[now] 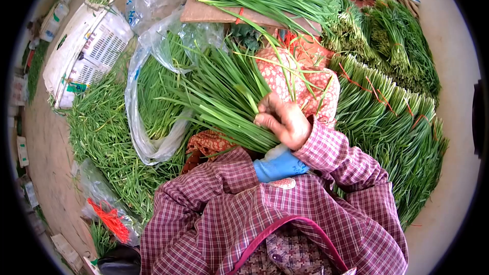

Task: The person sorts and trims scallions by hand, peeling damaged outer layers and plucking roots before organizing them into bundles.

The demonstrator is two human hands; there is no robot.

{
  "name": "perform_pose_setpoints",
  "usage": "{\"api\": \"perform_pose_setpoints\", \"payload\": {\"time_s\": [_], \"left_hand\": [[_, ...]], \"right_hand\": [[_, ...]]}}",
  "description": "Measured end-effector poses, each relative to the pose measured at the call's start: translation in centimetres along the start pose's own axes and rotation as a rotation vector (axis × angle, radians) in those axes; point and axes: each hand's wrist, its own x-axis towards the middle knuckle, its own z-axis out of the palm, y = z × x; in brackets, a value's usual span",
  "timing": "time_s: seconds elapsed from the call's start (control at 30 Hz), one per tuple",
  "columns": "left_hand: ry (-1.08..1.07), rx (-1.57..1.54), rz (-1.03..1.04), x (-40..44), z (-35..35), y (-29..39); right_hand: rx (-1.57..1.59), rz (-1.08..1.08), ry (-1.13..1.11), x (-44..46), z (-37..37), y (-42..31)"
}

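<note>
A loose bunch of garlic chives [219,91] lies across my lap, its leaves fanning up and to the left. My left hand [280,165], in a blue glove with a pale palm, grips the bunch from below at its right end; the chives and my right wrist hide most of its fingers. Just above, my bare right hand [286,122] is closed, thumb against bent forefinger, on chive stalks at the bunch's edge. A few long yellowish leaves [288,66] hang over the patterned red cloth [321,89] beyond my hands.
Chives lie on a board [204,12] ahead. Tied chive bundles [377,97] are stacked at right. At left are an open plastic bag [135,107], loose chives [102,127], a white crate [104,46] and red ties [109,219] on a clear bag.
</note>
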Motion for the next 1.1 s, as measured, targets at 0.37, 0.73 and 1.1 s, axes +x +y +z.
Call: {"api": "perform_pose_setpoints", "payload": {"time_s": [0.37, 0.73, 1.1], "left_hand": [[0.113, -1.058, -0.341, -2.0, -0.4, -5.5], [0.632, -1.582, -1.033, -12.4, 2.3, -18.2], [1.248, -2.007, -1.129, -22.7, 3.5, -26.4]], "right_hand": [[0.805, -0.027, 0.179, 3.1, -2.4, -2.7], [1.08, -0.569, 0.336, 4.9, -14.5, -5.3], [1.323, -0.244, 0.399, 10.1, -10.0, -1.4]]}}
